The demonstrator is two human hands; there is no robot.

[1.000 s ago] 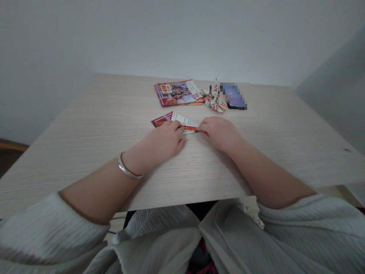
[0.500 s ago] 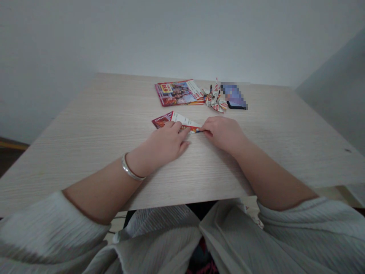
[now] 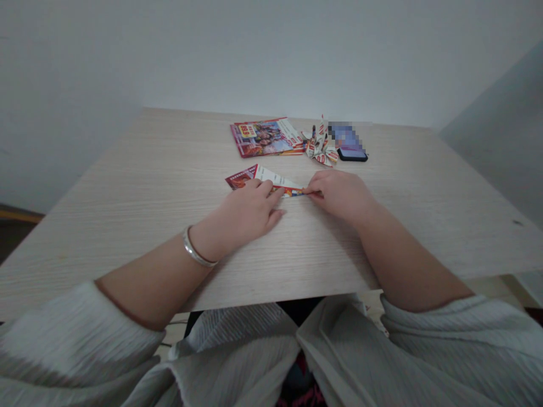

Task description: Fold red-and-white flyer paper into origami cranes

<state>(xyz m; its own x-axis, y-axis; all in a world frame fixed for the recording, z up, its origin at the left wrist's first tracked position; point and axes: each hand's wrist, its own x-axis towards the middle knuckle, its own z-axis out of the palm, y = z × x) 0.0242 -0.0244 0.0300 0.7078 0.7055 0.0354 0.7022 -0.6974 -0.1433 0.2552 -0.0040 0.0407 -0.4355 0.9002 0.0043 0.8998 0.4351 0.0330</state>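
Note:
A folded sheet of printed paper, red and white, lies flat on the wooden table in a narrow triangle pointing right. My left hand rests on it with fingers pressed flat along the fold; a silver bangle sits on that wrist. My right hand has its fingers curled and pinches the paper's right tip against the table.
Farther back lie a colourful flyer, a folded paper figure and a phone side by side. A plain wall stands behind the table. The table's near edge crosses just above my lap.
My right hand has slid a little to the right along the paper's edge, showing more of the tip. The left hand has barely shifted.

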